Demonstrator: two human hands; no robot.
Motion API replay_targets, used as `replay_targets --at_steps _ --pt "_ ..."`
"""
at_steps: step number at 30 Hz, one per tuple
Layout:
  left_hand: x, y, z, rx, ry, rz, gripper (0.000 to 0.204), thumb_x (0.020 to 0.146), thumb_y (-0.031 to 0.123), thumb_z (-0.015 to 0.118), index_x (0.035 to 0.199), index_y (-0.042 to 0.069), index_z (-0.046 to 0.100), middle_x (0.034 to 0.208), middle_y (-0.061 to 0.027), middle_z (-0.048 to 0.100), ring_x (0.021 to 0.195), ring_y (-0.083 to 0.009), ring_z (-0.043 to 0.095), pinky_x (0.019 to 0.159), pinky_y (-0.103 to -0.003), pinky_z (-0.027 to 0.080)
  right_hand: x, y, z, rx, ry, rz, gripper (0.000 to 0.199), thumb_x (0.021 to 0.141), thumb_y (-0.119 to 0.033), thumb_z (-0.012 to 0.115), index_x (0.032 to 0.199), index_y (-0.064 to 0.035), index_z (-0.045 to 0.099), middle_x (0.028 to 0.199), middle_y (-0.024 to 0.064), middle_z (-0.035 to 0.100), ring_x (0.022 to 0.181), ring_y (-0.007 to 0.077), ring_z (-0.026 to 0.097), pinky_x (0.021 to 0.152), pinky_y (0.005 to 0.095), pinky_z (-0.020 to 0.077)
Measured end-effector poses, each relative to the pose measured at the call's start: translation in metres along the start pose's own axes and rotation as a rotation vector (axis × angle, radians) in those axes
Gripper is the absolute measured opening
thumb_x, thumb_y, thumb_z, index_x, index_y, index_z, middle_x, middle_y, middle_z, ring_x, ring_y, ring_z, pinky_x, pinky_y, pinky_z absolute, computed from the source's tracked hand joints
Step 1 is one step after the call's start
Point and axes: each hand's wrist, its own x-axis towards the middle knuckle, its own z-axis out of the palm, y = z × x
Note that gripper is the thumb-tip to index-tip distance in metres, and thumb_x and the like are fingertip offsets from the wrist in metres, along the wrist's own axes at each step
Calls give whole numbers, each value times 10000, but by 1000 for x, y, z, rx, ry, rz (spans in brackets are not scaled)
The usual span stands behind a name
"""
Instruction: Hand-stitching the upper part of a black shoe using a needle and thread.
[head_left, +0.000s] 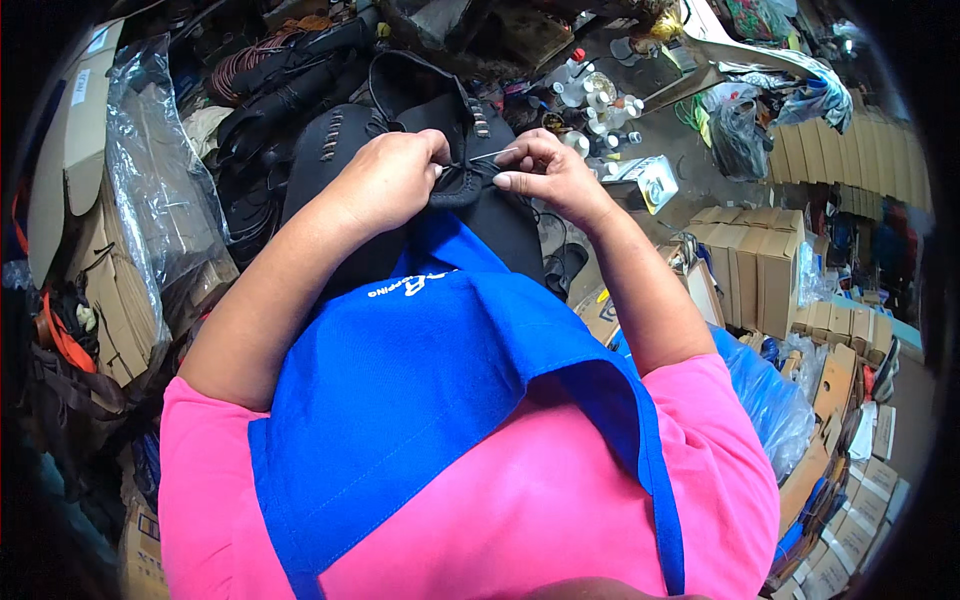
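I have a soft black piece (432, 115) in front of me above my lap, its upper edge bent into a wide loop and its lower edge lying between my two hands. My left hand (395, 170) is closed on that lower edge, thumb and fingers pinching the dark material. My right hand (555, 180) faces it from the other side, fingers curled in beside the end of a thin metal needle (492, 155) — dark strands run between thumb and fingers, and I cannot tell whether the needle itself is pinched. The needle lies nearly level, reaching across toward the black piece.

Under my arms spreads my blue apron (400, 340), slack and folded, over a pink shirt (500, 500). Beyond my right hand stands a crowd of small bottles (600, 100), with a pale rectangular tin (655, 183) nearer me. Further right, cardboard boxes (750, 265) stand packed in a row. Off to my left hangs crumpled clear plastic (150, 180), and past a dark heap (255, 130) lies a coil of reddish cord (245, 65).
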Motion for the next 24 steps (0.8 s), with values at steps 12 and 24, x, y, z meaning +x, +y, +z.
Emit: replay_targets --at_steps 12,24 --pt "1 -3 -1 99 42 145 148 820 98 552 932 49 636 876 -162 663 883 -343 632 781 -429 495 -10 -11 -25 123 -85 23 163 872 -167 659 873 -35 564 857 -31 544 802 78 504 732 252 430" --pt "-2 -8 8 79 52 69 119 846 124 577 893 16 593 819 -199 625 847 -374 609 744 -447 479 21 -50 -23 -1021 80 -536 125 817 -212 593 923 -154 625 912 48 618 949 259 585 876 406 409"
